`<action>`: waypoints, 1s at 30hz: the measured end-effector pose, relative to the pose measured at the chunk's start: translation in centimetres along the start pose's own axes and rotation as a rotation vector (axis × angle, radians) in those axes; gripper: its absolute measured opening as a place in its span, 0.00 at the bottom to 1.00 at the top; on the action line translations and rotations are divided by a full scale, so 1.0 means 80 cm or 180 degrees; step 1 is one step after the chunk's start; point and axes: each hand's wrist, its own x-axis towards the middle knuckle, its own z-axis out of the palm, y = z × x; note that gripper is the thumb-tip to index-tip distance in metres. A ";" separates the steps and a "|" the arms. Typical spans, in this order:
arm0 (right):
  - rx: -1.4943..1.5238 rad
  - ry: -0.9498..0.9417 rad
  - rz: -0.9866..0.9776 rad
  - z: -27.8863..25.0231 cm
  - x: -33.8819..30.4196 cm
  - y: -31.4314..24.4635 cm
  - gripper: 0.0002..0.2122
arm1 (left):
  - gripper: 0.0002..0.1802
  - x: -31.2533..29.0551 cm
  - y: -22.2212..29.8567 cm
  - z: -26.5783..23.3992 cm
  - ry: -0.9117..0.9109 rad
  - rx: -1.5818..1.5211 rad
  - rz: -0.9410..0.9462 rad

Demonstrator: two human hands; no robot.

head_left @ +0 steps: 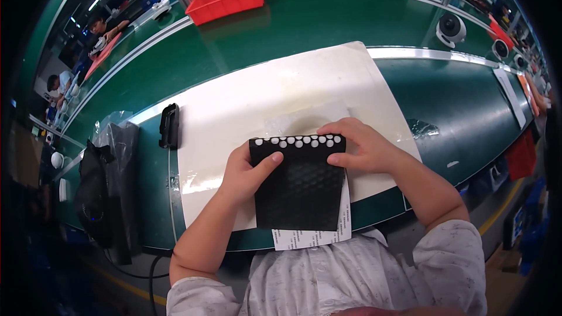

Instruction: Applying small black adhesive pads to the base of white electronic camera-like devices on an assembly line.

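Left hand: gripping the left edge of the black sheet, thumb on its face.
Right hand: pinching its upper right corner, elbow bent outward.
Black sheet: between the hands.
White board: stretching ahead of both hands.
Worktop: near edge bodyward of both hands.

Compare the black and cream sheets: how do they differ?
The black sheet has white dots along its far edge; the cream sheet shows none. The black sheet is smaller than the cream sheet. The left hand and right hand hold the black sheet; the cream sheet lies flat. Both look roughly four-sided.
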 end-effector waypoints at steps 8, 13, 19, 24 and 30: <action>-0.0021 -0.0062 -0.0011 -0.001 0.001 -0.002 0.22 | 0.14 -0.001 0.000 -0.001 0.0022 0.0019 -0.0014; -0.0058 -0.0052 -0.0065 0.001 0.001 0.003 0.21 | 0.13 0.002 -0.007 -0.005 0.0009 0.0209 -0.0014; -0.0044 -0.0034 -0.0084 -0.002 0.001 0.002 0.21 | 0.12 0.002 0.002 0.002 0.0046 0.0039 -0.0042; -0.0082 -0.0111 -0.0069 -0.004 0.001 0.004 0.22 | 0.12 0.003 -0.003 0.000 0.0029 0.0079 -0.0008; -0.0049 -0.0120 -0.0195 0.001 0.004 0.004 0.20 | 0.11 0.002 -0.002 -0.002 0.0038 0.0004 -0.0082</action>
